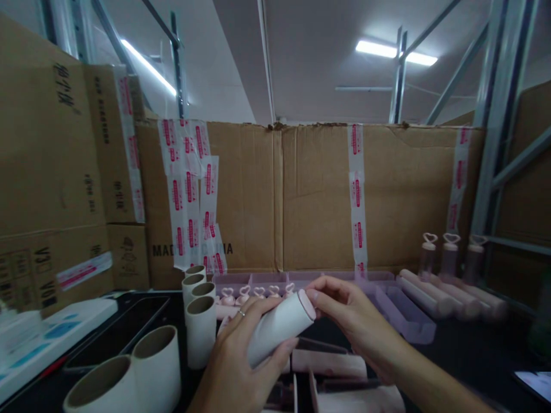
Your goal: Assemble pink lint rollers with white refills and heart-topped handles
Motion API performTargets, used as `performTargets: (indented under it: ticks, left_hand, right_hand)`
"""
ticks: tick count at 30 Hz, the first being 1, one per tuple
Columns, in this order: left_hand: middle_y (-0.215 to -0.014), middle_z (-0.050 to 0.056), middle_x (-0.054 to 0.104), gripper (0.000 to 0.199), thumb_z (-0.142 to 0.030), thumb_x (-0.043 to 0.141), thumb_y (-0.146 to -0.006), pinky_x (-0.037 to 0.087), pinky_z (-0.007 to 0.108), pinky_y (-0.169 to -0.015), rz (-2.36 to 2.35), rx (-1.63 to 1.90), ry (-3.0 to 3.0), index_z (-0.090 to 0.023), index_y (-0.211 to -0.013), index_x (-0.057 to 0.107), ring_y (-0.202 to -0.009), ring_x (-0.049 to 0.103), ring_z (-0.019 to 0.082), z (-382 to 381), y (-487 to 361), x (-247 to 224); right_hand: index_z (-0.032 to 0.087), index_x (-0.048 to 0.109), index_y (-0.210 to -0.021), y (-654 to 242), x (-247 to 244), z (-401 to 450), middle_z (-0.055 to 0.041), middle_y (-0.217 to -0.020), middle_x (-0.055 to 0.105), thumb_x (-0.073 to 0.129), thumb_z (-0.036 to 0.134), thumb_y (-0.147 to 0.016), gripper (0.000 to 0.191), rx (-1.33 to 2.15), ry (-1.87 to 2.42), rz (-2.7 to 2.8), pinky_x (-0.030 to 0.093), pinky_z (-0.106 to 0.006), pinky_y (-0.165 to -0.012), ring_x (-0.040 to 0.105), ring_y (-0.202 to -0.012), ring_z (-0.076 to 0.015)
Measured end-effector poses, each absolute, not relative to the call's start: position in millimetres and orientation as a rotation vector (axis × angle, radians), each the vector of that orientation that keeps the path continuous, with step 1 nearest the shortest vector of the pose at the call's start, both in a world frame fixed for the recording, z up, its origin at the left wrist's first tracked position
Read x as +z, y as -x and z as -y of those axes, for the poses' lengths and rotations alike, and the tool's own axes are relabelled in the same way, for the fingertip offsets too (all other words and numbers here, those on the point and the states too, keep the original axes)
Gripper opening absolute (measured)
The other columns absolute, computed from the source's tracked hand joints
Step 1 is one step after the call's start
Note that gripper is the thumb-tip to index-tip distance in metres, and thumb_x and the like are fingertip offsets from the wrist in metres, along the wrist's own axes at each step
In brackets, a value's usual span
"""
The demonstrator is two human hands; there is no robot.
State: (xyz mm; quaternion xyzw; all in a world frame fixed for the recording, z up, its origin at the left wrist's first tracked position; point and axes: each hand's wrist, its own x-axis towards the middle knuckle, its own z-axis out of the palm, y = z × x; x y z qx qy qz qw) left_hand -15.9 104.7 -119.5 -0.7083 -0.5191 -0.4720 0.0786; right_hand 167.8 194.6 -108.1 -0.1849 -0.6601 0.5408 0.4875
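Observation:
My left hand (249,350) is wrapped round a white cardboard tube (279,324), tilted with its far end up to the right. A pale pink round piece (307,304) sits at that end, like a cap. The thumb and fingers of my right hand (340,304) pinch at its edge; the fingertips partly hide it. Below my hands lie pink cylinder pieces (329,363), some with clear parts, partly covered by my arms. Just behind the tube stand several pink heart-topped pieces (258,292) in a row.
Open white tubes stand upright at the left, small ones (201,327) and two wide ones (157,361). A purple tray (408,321) and pink cylinders (426,295) lie at the right, near clear heart-topped tubes (450,255). Cardboard walls (310,201) close off the back; a power strip (64,332) lies left.

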Motion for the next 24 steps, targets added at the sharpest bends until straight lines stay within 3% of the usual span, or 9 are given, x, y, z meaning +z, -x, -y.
performTargets:
  ticks: [8,16,24]
  left_hand:
    - [-0.114,0.003,0.071,0.034,-0.027,0.069,-0.082,0.050,0.039,-0.093,1.538,-1.549,2.054,-0.031,-0.115,0.062,-0.107,0.065,0.026,-102.7,14.8,-118.5]
    - [-0.119,0.000,0.071,0.038,-0.028,0.069,-0.081,0.050,0.036,-0.098,1.507,-1.505,2.081,-0.035,-0.118,0.061,-0.112,0.065,0.024,-98.2,12.3,-119.8]
    - [-0.123,-0.001,0.071,0.040,-0.031,0.067,-0.083,0.048,0.039,-0.105,1.585,-1.450,2.130,-0.037,-0.122,0.062,-0.115,0.065,0.024,-91.8,11.3,-118.0]
  right_hand:
    - [0.022,0.079,-0.089,-163.2,-103.2,-175.0,-0.0033,-0.089,0.072,0.062,0.036,-0.092,0.023,1.016,0.452,1.739,0.046,-0.028,-0.079,0.064,-0.089,-0.0190]
    - [0.022,0.073,-0.103,-151.0,-111.0,-168.2,-0.0027,-0.088,0.070,0.066,0.041,-0.088,0.025,1.135,0.506,1.499,0.045,-0.021,-0.058,0.060,-0.073,-0.0139]
    - [0.021,0.069,-0.102,-154.9,-109.1,-167.2,-0.0002,-0.082,0.063,0.061,0.044,-0.093,0.026,1.347,0.439,1.595,0.041,-0.019,-0.056,0.052,-0.067,-0.0107]
